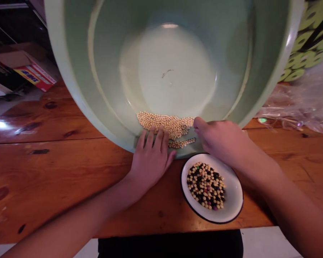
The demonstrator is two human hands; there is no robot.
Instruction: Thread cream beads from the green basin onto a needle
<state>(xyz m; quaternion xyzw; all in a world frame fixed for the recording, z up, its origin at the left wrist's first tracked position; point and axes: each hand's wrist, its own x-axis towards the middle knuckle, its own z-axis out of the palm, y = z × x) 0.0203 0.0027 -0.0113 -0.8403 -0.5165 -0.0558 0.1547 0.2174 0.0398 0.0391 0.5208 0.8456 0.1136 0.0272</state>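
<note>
A large pale green basin (174,71) is tilted toward me, with many small round cream-coloured beads (167,123) gathered along its near inner wall. My left hand (152,154) lies over the near rim, fingers stretched out and touching the lower edge of the beads. Below the main heap, a narrow strip of beads (181,144) runs between my hands. My right hand (220,138) is closed at the right end of the heap; its curled fingers hide whatever they may hold. Just under it stands a white dark-rimmed bowl (233,200) with mixed cream, black and a few coloured beads.
The basin and bowl rest on a brown wooden table (56,179). At the right lie clear plastic wrapping (309,104) and a pair of glasses (282,123), below yellow-green rolls (307,57). An open cardboard box (34,71) stands beyond the table at left.
</note>
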